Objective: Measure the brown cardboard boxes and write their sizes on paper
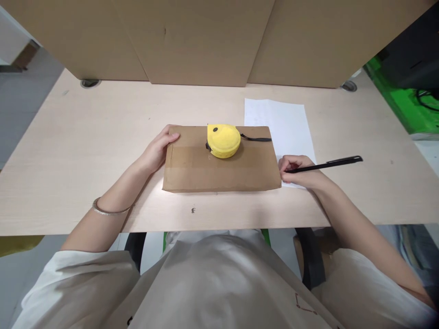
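Note:
A brown cardboard box [195, 171] lies flat on the desk in front of me. On its top rests a yellow tape measure [226, 140] with a black wrist strap [257, 138] trailing to the right. My left hand [161, 146] grips the box's left end, thumb on the top face and the other fingers mostly hidden behind the side. My right hand [297, 169] is closed around a black pen [329, 164], its fingers close to the box's right end. Under that hand and partly beneath the box is a white sheet of paper [291, 125].
Brown panels [199, 41] stand along the back of the pale wooden desk [85, 137]. Round cable holes [90, 83] sit near the back corners. A dark object [411, 55] and a green surface are at the far right. The desk's front edge is close to my body.

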A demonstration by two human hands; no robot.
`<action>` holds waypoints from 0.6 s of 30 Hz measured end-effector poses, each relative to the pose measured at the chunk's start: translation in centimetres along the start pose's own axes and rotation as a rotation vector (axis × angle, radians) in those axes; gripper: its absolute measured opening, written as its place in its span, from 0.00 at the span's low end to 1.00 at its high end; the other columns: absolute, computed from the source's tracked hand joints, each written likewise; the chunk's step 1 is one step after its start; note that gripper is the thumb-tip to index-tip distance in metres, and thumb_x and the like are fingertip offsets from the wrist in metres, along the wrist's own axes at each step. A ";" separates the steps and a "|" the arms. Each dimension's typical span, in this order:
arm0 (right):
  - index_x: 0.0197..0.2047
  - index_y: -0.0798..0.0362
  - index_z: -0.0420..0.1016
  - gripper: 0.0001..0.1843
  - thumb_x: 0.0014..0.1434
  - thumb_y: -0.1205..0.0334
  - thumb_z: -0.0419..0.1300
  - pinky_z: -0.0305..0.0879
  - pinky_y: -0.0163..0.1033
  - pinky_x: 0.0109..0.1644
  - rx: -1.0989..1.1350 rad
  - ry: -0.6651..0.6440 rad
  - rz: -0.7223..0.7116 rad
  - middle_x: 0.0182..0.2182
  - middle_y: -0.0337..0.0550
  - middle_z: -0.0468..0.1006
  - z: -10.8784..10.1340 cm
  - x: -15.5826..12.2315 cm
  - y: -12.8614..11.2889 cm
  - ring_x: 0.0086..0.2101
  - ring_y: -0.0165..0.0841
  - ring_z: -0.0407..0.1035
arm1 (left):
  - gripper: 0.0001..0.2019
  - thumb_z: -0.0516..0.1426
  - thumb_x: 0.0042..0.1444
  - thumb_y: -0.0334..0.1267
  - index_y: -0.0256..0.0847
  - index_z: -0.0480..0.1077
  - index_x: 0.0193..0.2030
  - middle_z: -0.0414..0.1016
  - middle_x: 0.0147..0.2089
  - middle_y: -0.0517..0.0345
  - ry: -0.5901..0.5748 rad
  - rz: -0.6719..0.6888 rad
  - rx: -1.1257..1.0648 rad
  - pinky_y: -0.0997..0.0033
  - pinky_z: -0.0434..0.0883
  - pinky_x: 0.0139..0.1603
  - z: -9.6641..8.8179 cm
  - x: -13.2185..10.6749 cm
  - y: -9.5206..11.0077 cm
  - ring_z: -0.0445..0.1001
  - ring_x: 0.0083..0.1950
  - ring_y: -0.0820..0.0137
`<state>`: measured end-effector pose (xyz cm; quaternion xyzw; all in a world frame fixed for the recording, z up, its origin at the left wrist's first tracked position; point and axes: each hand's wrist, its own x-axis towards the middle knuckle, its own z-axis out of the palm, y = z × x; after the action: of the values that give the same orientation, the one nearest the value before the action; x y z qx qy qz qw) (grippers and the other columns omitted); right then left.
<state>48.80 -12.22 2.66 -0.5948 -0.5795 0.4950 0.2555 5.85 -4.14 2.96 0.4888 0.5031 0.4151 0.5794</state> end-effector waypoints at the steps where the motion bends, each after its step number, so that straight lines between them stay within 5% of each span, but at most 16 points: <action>1: 0.22 0.51 0.69 0.27 0.46 0.49 0.83 0.55 0.35 0.30 -0.003 0.002 0.000 0.20 0.40 0.70 0.0 0.0 0.1 0.24 0.28 0.61 | 0.25 0.71 0.52 0.58 0.45 0.75 0.48 0.84 0.51 0.50 0.001 -0.002 -0.004 0.51 0.83 0.55 0.0 0.0 0.0 0.83 0.56 0.48; 7: 0.21 0.51 0.65 0.30 0.48 0.49 0.83 0.48 0.35 0.31 -0.046 0.012 -0.052 0.21 0.39 0.65 -0.2 0.0 0.4 0.25 0.27 0.56 | 0.23 0.72 0.53 0.57 0.46 0.75 0.47 0.85 0.51 0.51 -0.014 0.004 -0.028 0.53 0.83 0.53 -0.1 0.0 -0.1 0.84 0.55 0.49; 18: 0.21 0.51 0.67 0.28 0.45 0.47 0.81 0.51 0.35 0.31 -0.040 0.003 0.001 0.21 0.40 0.67 0.1 0.0 -0.1 0.25 0.27 0.57 | 0.23 0.70 0.54 0.56 0.44 0.75 0.49 0.85 0.51 0.52 -0.014 0.019 0.002 0.57 0.83 0.52 -0.1 0.0 -0.1 0.84 0.54 0.52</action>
<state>48.65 -12.20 2.74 -0.6010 -0.5885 0.4825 0.2440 5.71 -4.10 2.82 0.4971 0.4949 0.4167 0.5782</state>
